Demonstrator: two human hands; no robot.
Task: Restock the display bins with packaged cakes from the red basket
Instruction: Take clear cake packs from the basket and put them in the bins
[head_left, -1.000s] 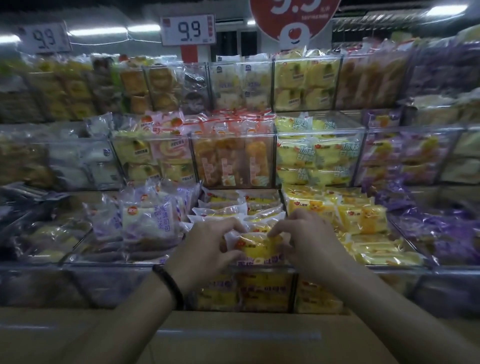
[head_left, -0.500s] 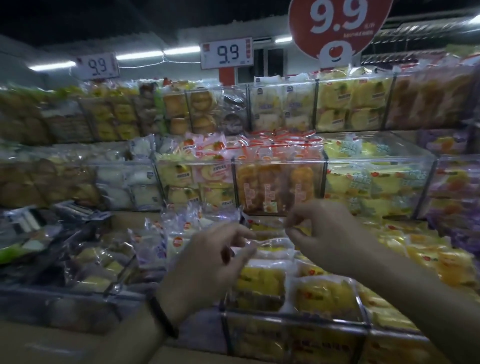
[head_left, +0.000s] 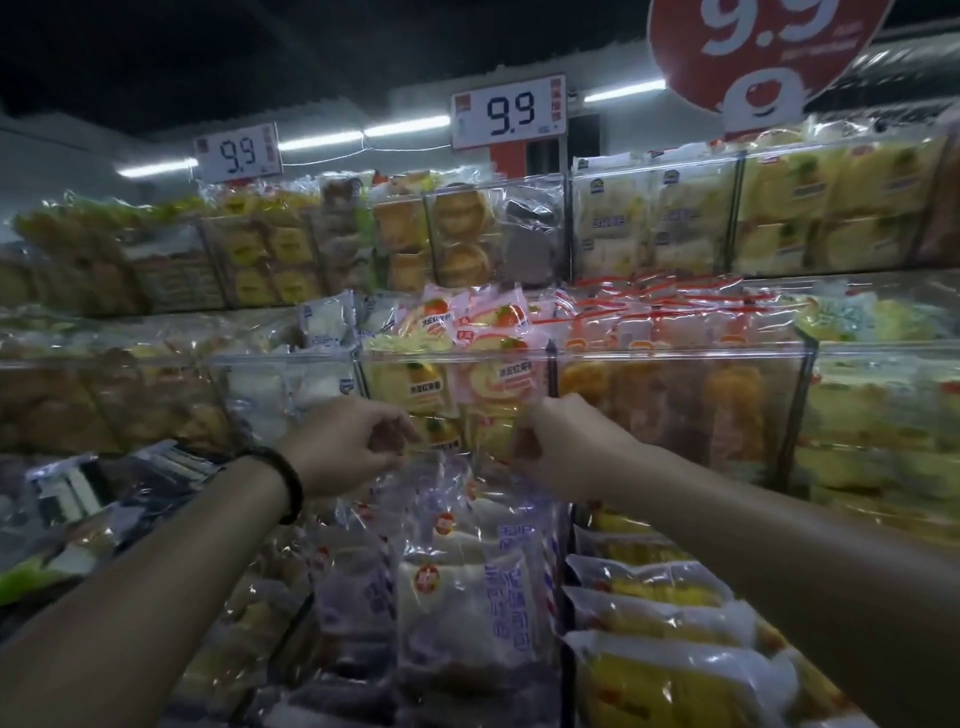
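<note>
My left hand (head_left: 358, 441), with a dark bead bracelet on the wrist, and my right hand (head_left: 566, 447) are raised side by side in front of the middle-row clear bin (head_left: 452, 358) of orange-labelled cakes. Both hands have their fingers curled in a pinch. Their fingertips sit at the crinkled clear top of a white cake pack with purple print (head_left: 457, 582), which stands in the lower bin. Whether they grip that wrapper is unclear. Yellow cake packs (head_left: 649, 618) fill the lower bin to the right. The red basket is out of view.
Three tiers of clear plastic bins hold wrapped cakes across the whole display. An orange-cake bin (head_left: 675, 395) is just right of my right hand. White 9.9 price signs (head_left: 508, 111) and a round red sign (head_left: 763, 47) hang above. Dark packs (head_left: 119, 488) lie lower left.
My hands let go of the yellow cake pack in the lower bin and rose up and left. The view tilted upward, and the hands now sit at the purple-print packs.
</note>
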